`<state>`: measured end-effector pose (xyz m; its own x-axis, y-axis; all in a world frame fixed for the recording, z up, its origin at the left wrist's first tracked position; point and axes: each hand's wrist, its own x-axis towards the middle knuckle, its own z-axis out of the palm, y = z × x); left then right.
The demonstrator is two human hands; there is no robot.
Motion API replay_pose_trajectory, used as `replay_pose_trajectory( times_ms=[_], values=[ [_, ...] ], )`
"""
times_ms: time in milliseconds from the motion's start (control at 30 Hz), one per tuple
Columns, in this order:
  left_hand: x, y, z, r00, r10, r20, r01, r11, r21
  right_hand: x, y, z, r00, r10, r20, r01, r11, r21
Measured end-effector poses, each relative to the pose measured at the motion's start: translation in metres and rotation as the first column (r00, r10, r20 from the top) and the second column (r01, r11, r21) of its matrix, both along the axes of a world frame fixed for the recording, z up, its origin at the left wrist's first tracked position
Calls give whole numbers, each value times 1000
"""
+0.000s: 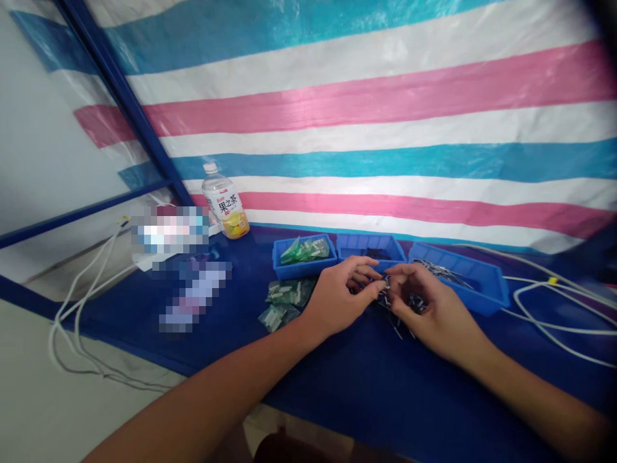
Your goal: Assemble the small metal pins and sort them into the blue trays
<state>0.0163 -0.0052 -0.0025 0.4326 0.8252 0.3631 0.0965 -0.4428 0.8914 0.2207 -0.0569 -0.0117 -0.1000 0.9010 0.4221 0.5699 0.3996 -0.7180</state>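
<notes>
My left hand (340,299) and my right hand (434,308) meet above the blue table top (337,379), their fingertips pinching a tangle of short dark wires with bright metal ends (388,297). More of these wires lie loose under my hands. Behind my left hand stands a blue plastic bin (303,267) holding green-and-white pieces. A second blue bin (370,243) with dark contents sits behind my fingers. A third blue bin (475,283), holding thin metallic wires, is just beyond my right hand. Clear bags of green pieces (284,306) lie left of my left hand.
A plastic juice bottle (225,202) stands at the back left beside pixelated, unreadable objects (187,270). White cables (554,310) lie across the right of the table, and others (81,315) hang off the left side. A striped tarp (366,116) forms the back wall.
</notes>
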Motion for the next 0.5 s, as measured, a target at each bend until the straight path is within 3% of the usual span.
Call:
replay_pose_trajectory(
  times_ms=[100,267,500],
  values=[
    [-2,-2,2,998,8,-64,-8,1000,6,2,0,0,1000,0,-9,0,1000,-7],
    [-2,-5,0,988,-81,-130,71,995,-76,4,-2,3,994,-108,16,108,994,9],
    [-2,-3,-2,992,-28,-122,35,998,52,3,-1,6,991,-107,75,102,993,67]
  ],
)
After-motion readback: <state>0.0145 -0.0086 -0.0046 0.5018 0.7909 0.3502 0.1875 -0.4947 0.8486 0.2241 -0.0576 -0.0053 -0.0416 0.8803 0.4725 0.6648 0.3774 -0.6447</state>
